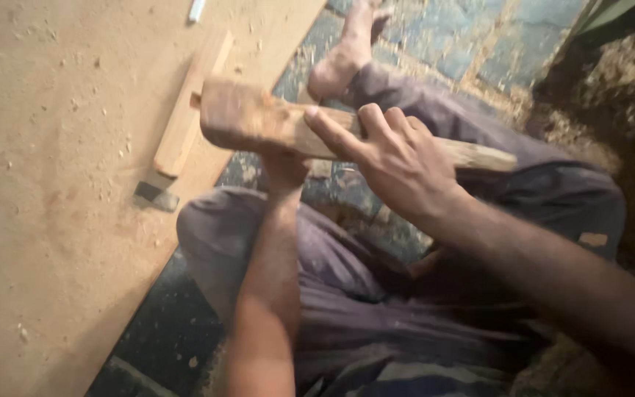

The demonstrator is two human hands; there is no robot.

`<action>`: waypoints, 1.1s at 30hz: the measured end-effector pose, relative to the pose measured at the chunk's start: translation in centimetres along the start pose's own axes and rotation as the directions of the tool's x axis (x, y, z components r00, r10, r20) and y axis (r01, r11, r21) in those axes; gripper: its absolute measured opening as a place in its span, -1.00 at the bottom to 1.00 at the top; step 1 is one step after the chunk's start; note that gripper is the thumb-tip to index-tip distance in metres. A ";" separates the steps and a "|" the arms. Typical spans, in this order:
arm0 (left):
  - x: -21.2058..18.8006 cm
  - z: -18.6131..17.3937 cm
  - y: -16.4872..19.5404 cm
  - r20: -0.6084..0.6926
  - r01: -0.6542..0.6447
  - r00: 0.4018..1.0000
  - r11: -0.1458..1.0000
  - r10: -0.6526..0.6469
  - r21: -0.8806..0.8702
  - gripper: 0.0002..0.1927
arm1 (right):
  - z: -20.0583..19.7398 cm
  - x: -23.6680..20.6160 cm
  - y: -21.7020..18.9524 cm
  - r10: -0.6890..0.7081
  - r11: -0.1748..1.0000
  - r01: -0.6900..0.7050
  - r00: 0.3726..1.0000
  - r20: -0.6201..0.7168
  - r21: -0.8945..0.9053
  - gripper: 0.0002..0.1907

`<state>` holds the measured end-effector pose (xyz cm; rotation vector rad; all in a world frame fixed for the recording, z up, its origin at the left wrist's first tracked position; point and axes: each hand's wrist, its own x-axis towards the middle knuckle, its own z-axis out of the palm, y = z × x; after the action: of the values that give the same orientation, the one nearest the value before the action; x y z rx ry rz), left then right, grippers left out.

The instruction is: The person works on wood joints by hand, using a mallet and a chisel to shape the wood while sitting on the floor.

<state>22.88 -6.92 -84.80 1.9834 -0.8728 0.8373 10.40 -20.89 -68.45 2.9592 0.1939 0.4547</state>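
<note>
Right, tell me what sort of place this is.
Probably a floor-level woodworking spot. A large sawdust-strewn board lies on the floor, a wooden slat rests on it, and the right hand grips a wooden mallet while the person sits on a worn floor.

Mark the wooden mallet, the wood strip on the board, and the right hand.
wooden mallet (248,116): head view, on the blocky head.
wood strip (185,110): head view, on the middle of its length.
right hand (395,158): head view, on the back of the hand.
</note>
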 end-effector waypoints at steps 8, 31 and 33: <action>0.7 -1.7 -1.3 -0.050 0.141 0.955 0.593 -0.293 -0.793 -0.82 | -0.1 -2.8 1.3 0.323 0.764 -0.260 0.946 -0.002 0.591 -0.19; 0.9 -1.1 -1.4 0.204 0.525 0.812 0.534 -0.547 -0.663 -0.84 | -1.0 -4.8 3.3 0.365 0.640 -0.214 0.930 -0.047 0.738 -0.09; 0.2 -0.4 -1.0 0.177 0.459 0.872 0.641 -0.456 -0.615 -0.87 | -1.5 -4.8 3.2 0.359 0.671 -0.230 0.932 -0.038 0.705 -0.05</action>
<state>23.70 -6.15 -84.88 1.4687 -0.5059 0.1767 5.70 -24.54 -67.95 3.7179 -0.1548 0.8530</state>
